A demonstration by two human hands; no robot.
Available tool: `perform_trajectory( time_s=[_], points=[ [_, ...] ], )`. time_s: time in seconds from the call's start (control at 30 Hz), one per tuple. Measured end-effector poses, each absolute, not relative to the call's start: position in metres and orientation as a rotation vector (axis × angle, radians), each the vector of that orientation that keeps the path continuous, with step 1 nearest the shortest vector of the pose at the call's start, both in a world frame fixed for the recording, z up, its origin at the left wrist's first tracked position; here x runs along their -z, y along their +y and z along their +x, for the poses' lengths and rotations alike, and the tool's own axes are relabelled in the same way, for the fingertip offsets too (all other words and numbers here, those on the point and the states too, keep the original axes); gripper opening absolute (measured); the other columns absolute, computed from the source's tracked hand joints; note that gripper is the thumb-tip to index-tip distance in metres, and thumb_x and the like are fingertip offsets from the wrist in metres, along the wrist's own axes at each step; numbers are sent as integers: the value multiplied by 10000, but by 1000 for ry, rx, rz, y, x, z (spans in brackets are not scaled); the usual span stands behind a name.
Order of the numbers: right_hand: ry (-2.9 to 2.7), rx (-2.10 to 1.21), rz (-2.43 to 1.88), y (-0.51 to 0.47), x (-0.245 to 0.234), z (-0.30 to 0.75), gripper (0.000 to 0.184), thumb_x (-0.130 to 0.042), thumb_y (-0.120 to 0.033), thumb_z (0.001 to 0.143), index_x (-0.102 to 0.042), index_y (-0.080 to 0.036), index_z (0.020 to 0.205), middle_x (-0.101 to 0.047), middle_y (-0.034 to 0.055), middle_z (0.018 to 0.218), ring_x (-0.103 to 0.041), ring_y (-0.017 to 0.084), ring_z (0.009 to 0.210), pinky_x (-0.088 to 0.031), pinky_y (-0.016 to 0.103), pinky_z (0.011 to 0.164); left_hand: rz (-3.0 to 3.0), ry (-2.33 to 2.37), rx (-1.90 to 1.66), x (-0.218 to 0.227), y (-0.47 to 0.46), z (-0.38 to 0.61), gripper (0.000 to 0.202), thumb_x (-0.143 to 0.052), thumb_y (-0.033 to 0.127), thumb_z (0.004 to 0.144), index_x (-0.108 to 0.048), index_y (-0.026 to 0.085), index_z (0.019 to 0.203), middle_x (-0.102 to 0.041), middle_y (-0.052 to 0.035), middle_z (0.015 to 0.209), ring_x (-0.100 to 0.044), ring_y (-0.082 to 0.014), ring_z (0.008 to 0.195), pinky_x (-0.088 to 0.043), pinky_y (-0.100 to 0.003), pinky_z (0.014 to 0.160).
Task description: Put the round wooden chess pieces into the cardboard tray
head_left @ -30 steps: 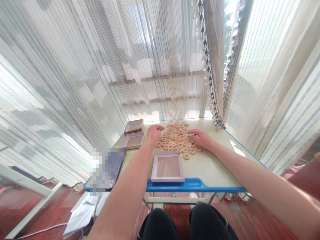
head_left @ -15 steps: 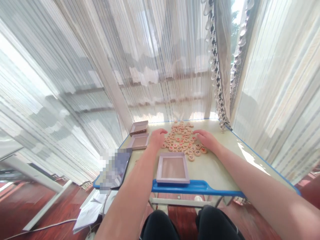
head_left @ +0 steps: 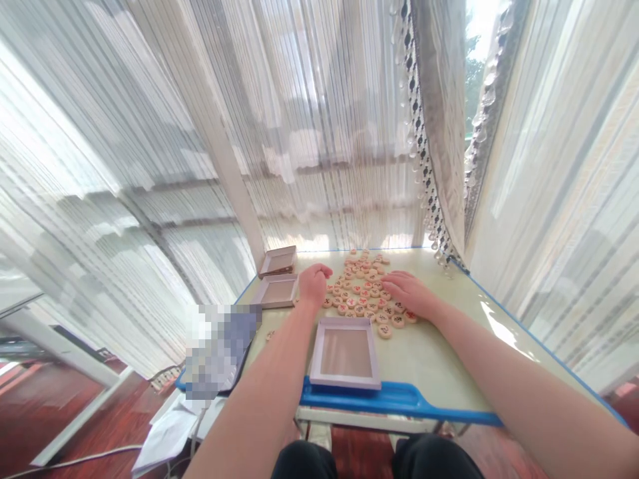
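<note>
Round wooden xiangqi pieces (head_left: 372, 307) with red and black characters lie in a loose spread on the pale tabletop, some piled together farther back. My left hand (head_left: 314, 285) is at the left edge of the spread with its fingers curled in; whether a piece is inside them is hidden. On the other side, my right hand (head_left: 408, 293) lies palm down with its fingers stretched out, the fingertips over pieces at the right edge. Closer to me, a shallow box tray (head_left: 374, 352) stands between my forearms with bare inside.
Another shallow box (head_left: 274, 293) and a further box part (head_left: 277, 260) stand at the back left. A dark tablet-like device (head_left: 239, 352), partly blurred, lies at the table's left edge. Papers (head_left: 167, 432) are below it. A blue rim (head_left: 359, 398) borders the table; curtains hang behind.
My left hand's fingers have curled in further. My right hand has turned flatter, its fingertips now over the pieces at the right edge. The view has tilted slightly, shifting the table lower.
</note>
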State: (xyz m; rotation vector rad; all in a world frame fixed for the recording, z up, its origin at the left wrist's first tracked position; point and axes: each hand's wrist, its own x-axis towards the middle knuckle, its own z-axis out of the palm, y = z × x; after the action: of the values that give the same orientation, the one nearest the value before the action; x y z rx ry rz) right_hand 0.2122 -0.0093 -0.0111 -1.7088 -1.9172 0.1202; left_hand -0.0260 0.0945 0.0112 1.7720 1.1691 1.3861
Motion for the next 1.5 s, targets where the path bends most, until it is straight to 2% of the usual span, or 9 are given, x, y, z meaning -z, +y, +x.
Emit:
perform_trajectory(
  time_s=[0.17,0.37,0.6,0.73,0.87,0.97,1.1,1.33,1.5],
  points=[
    [-1879,-11,-1750,-5,11,215,432,-333,-371,939,-720,-205,1037,-650,59,1191,-501,239,1168,-348,396,1064,1635,1142,-1476,-11,97,-26,259,-384,154,584,-642,170,576,-642,-30,608,-575,-159,642,-435,-282,630],
    [-1860,3,-1838,-6,7,211,303,-446,-278,885,-725,-200,976,-670,57,1156,-520,231,1148,-368,369,1043,1312,947,-1680,-32,95,-32,216,-411,155,528,-626,148,528,-604,-31,534,-549,-136,549,-401,-242,530],
    [-1773,-102,-1930,-8,5,211,304,-506,-298,850,-719,-199,1043,-688,92,1067,-517,245,1163,-405,356,990,1124,845,-1733,-47,95,-47,220,-403,205,535,-613,139,525,-638,-61,551,-569,-146,521,-417,-248,517],
    [-1739,-126,-1927,-9,3,209,263,-550,-308,816,-731,-207,978,-698,75,985,-512,243,1158,-409,337,975,1199,824,-1703,-46,96,-50,225,-406,238,553,-610,146,534,-640,-62,551,-566,-150,521,-416,-251,516],
    [-1708,-129,-1889,-9,1,206,287,-547,-235,801,-701,-206,1041,-687,46,1006,-520,235,1123,-404,338,983,1268,869,-1627,-43,97,-50,250,-397,285,609,-604,153,563,-660,-80,595,-568,-159,542,-418,-260,524],
    [-1681,-147,-1855,-5,3,206,301,-522,-154,787,-704,-207,1020,-670,43,992,-577,208,1004,-441,312,922,1573,1006,-1430,-36,92,-42,283,-417,304,673,-649,148,633,-699,-89,716,-603,-180,651,-435,-274,579],
    [-1672,-221,-1786,-3,7,206,304,-492,-103,775,-723,-205,945,-658,45,1034,-623,157,840,-479,263,815,2162,1140,-1115,-25,75,-25,315,-415,305,777,-694,180,698,-718,-49,799,-620,-198,821,-454,-301,768],
    [-1768,-212,-1763,-8,4,203,330,-437,-91,775,-737,-221,815,-698,32,969,-640,171,880,-478,279,866,2384,1239,-1029,-21,61,-13,378,-349,262,848,-654,180,641,-683,-51,702,-593,-179,751,-426,-289,748],
    [-1722,-168,-1797,-5,7,206,367,-430,-213,837,-697,-199,1088,-619,72,1248,-563,242,1143,-415,369,1020,2367,1315,-1014,-20,61,-13,368,-361,253,857,-640,178,630,-675,-61,692,-582,-186,730,-407,-293,708]
  ],
)
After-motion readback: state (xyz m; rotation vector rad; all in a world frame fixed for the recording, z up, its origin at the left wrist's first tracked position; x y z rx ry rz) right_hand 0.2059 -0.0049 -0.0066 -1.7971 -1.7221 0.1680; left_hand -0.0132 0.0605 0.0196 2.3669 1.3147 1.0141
